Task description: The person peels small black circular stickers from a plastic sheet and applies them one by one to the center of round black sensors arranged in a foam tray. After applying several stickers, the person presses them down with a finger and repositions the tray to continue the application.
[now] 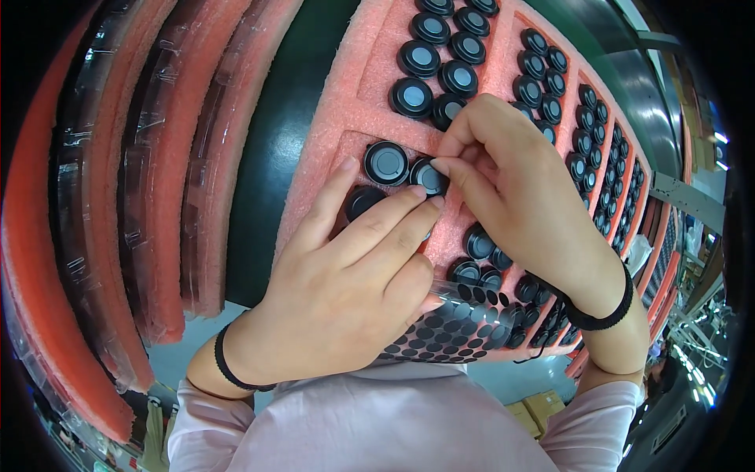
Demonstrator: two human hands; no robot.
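Note:
My left hand (346, 275) lies over a pink foam tray (311, 177), two fingertips pressed on a round black part (427, 178) with a grey disc face. Its thumb and bent index finger grip the edge of a clear sheet of black round stickers (448, 334), which hangs below the tray's near edge. My right hand (519, 189) is closed, thumb and index pinched together at the rim of that same part. Whatever sits in the pinch is too small or hidden to tell. Another round black part (386, 163) is just left of it; a third (363, 201) is partly under my left fingers.
Several similar black parts (411, 97) fill the tray's compartments, running away to the right. At left, pink foam trays (169, 181) with clear plastic stand in rows beside a dark green surface (271, 149). A metal bar (688, 197) is at the right; cardboard boxes (543, 409) sit below.

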